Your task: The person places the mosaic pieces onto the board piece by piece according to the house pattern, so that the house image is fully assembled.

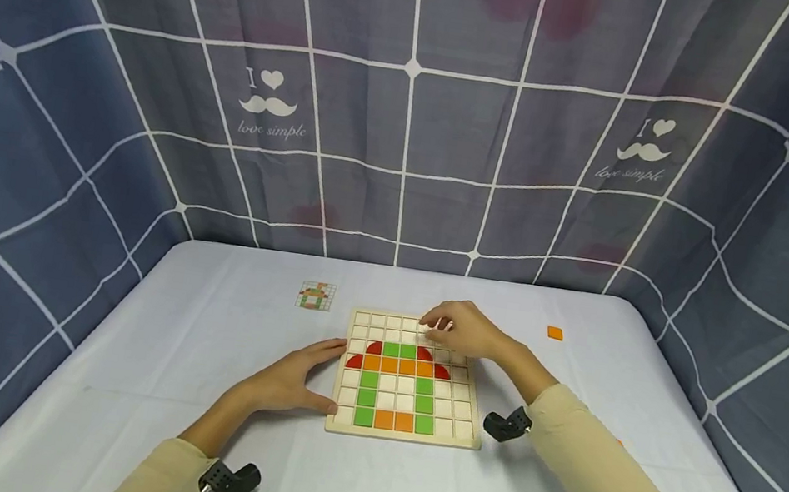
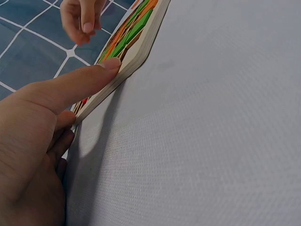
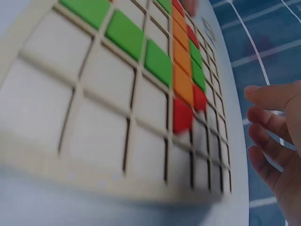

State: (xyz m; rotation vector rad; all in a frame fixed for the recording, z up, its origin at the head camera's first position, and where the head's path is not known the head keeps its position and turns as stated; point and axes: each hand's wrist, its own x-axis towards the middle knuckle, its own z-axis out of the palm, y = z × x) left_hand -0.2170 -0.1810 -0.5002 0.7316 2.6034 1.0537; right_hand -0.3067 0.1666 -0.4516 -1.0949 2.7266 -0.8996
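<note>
A wooden grid board (image 1: pixel 444 428) lies on the white table, with square green tiles (image 1: pixel 366 398), orange tiles (image 1: pixel 394 421) and rounded red pieces (image 1: pixel 442 372) set in its cells. Its left side is touched by my left hand (image 1: pixel 288 378), thumb and fingers spread apart along the edge. In the left wrist view, that thumb (image 2: pixel 89 80) presses on the pale rim. My right hand (image 1: pixel 469 332) hovers over the board's upper right cells. Between its loosely bent fingers and thumb (image 3: pixel 270 96), the right wrist view shows a gap with nothing held.
A small pattern card (image 1: pixel 315 295) lies behind the board to the left. Toward the right back is a loose orange tile (image 1: pixel 555 333); another orange bit (image 1: pixel 620 442) peeks out by the right sleeve. A grey checked curtain (image 1: pixel 437 210) surrounds the table's back and sides.
</note>
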